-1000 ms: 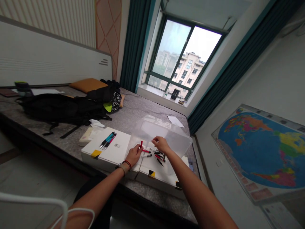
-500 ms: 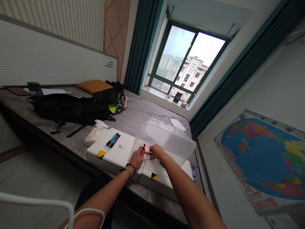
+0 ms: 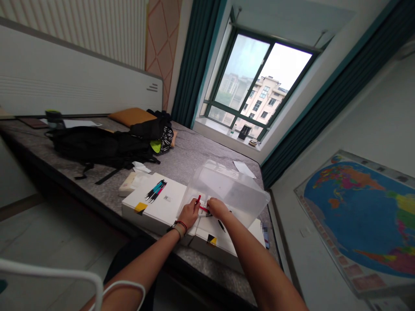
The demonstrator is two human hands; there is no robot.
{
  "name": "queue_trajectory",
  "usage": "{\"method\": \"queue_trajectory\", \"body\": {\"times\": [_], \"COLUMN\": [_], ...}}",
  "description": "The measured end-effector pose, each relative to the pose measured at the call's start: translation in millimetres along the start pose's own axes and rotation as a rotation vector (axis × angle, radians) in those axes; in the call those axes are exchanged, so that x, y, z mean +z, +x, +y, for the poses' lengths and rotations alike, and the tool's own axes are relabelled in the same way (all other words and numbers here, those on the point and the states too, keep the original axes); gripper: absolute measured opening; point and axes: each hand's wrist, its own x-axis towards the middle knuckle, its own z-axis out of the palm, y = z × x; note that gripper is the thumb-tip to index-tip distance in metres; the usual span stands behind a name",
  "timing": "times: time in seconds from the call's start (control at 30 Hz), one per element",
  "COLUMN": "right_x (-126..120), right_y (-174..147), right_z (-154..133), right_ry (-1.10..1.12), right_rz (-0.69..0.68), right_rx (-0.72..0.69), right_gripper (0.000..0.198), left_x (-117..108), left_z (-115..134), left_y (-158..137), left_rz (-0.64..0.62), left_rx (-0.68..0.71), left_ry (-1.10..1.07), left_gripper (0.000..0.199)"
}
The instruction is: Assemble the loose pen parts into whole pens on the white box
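Observation:
My left hand (image 3: 189, 214) is closed on a slim red pen (image 3: 199, 199), its end sticking up past the fingertips. A second slim red piece (image 3: 204, 209) lies between my two hands, its far end by my right fingertips. My right hand (image 3: 216, 208) is closed in a pinch; what sits in its fingers is too small to make out. Just under the hands lies a dark-and-white pen (image 3: 205, 215), partly hidden. A black pen (image 3: 221, 226) rests on the right white box (image 3: 223, 242), beside my right wrist. Behind the hands stands a clear plastic bin (image 3: 233, 190).
Several blue, black and red pens (image 3: 156, 191) lie on the left white box (image 3: 173, 194). Behind it are a tissue pack (image 3: 128, 183) and a black backpack (image 3: 97, 144). A phone (image 3: 266, 236) lies at the right edge of the grey surface (image 3: 194, 144).
The whole view has shifted slightly to the right. The black pen by my right wrist shows more fully. Both hands keep nearly the same place and grip.

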Motion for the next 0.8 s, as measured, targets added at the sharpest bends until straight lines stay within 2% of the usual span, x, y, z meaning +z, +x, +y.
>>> {"method": "queue_trajectory", "body": {"times": [0.13,0.2,0.4,0.53,0.6,0.8], "right_x": [2.3,2.2,5.1,9.6,8.6,-1.0], "right_y": [-5.5,-7.4,-13.0,-16.7,-18.2,-17.9], "right_z": [3.7,5.9,12.3,18.2,20.6,14.8], "right_ry": [0.029,0.095,0.509,0.791,0.765,0.308], "right_rz": [0.033,0.095,0.393,0.388,0.362,0.162], "right_rx": [-0.036,-0.027,0.058,0.136,0.157,0.090], "right_gripper": [0.023,0.024,0.023,0.020,0.019,0.018], "left_x": [0.2,0.2,1.3,1.4,1.1,1.0], "left_z": [2.9,2.8,1.4,2.5,2.4,-2.2], "left_y": [-0.5,-0.6,-0.8,-1.1,-1.1,-0.4], "left_rz": [0.020,0.017,0.006,0.022,0.021,0.003], "left_rx": [-0.065,-0.066,-0.016,-0.064,-0.061,0.065], "left_ry": [-0.054,-0.041,0.022,-0.004,0.011,0.130], "left_gripper": [0.007,0.008,0.008,0.008,0.008,0.006]}}
